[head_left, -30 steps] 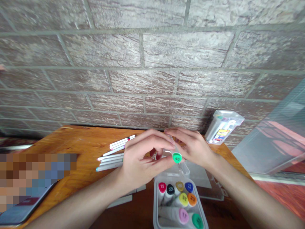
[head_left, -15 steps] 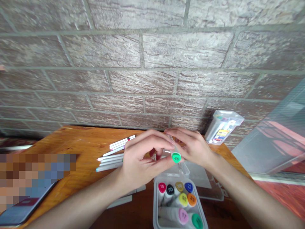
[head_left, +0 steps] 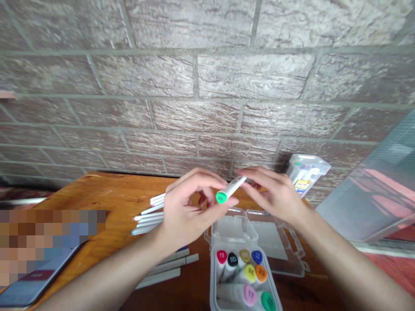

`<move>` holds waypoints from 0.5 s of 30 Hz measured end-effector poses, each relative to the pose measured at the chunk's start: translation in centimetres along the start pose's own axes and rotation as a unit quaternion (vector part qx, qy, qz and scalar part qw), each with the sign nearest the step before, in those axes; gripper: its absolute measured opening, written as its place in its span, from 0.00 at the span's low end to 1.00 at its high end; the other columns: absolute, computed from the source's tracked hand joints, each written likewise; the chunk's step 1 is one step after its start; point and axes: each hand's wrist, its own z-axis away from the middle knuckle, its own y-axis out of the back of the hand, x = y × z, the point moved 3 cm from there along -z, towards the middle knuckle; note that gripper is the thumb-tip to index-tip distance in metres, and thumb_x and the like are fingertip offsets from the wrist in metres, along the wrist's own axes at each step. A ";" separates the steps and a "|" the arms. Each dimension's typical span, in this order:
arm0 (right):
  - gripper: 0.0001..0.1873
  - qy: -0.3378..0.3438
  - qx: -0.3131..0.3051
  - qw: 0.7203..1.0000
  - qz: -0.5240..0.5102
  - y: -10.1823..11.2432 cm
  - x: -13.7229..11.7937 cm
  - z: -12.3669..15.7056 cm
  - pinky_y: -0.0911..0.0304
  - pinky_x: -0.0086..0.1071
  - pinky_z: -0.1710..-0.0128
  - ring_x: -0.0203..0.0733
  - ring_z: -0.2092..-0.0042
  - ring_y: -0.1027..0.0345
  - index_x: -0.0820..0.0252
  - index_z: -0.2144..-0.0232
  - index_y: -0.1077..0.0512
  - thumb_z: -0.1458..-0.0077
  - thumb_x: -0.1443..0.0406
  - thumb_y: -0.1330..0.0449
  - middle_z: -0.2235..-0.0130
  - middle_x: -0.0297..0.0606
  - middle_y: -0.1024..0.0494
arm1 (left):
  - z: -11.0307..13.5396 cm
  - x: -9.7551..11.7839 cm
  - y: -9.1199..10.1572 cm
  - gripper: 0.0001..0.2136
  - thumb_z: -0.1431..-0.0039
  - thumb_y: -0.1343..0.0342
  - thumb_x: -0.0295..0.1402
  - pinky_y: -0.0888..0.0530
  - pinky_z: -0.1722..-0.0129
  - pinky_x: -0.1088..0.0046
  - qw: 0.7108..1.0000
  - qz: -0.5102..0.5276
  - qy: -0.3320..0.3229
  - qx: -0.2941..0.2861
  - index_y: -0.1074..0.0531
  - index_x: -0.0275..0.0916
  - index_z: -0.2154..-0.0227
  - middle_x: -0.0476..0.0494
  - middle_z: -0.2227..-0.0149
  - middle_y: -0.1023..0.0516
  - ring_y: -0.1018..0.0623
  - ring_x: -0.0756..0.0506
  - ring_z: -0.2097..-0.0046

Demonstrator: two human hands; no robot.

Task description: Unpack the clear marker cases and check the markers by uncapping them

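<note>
Marker: a white marker [head_left: 231, 189] with a green cap end, held in the air between both hands, tilted, green end lower and toward the camera, above the open box.
Left hand: the left hand [head_left: 183, 211] is curled, thumb and forefinger closed on the marker's green end, other fingers loosely bent.
Right hand: the right hand [head_left: 277, 196] pinches the marker's far end with its fingertips, palm down.
Box: a clear box [head_left: 212, 270] stands open on the table [head_left: 106, 194] below the hands, numbered markers [head_left: 249, 273] upright inside, lid [head_left: 270, 239] folded back to the right.
Pens: white pens [head_left: 147, 215] lie loose beside the left wrist.
Backdrop: a second box [head_left: 306, 172] leans on the brick wall [head_left: 207, 77].
</note>
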 end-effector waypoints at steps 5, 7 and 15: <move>0.13 -0.004 0.019 1.000 0.010 2.1 0.2 -0.4 0.26 0.33 0.65 0.40 0.66 0.23 0.66 0.47 0.21 0.33 0.69 0.35 0.56 0.48 0.15 | -0.7 -1.5 0.9 0.09 0.40 0.31 0.28 0.28 0.75 0.80 0.995 -0.013 0.079 0.060 0.25 0.39 0.61 0.49 0.68 0.17 0.21 0.52 0.71; 0.11 -0.004 0.019 1.000 0.010 2.9 0.1 -0.6 0.29 0.32 0.70 0.38 0.70 0.26 0.67 0.50 0.20 0.34 0.69 0.34 0.60 0.46 0.16 | -1.0 -2.6 1.2 0.08 0.38 0.32 0.30 0.29 0.76 0.80 0.995 -0.025 0.088 0.045 0.24 0.39 0.60 0.49 0.68 0.17 0.21 0.52 0.72; 0.08 -0.065 0.003 0.996 -0.060 4.6 -1.4 -1.3 0.31 0.28 0.71 0.36 0.71 0.22 0.64 0.59 0.17 0.41 0.67 0.28 0.67 0.38 0.15 | -1.5 -4.8 1.9 0.10 0.35 0.33 0.33 0.24 0.54 0.65 0.959 -0.214 -0.098 -0.157 0.20 0.39 0.52 0.42 0.59 0.13 0.18 0.43 0.57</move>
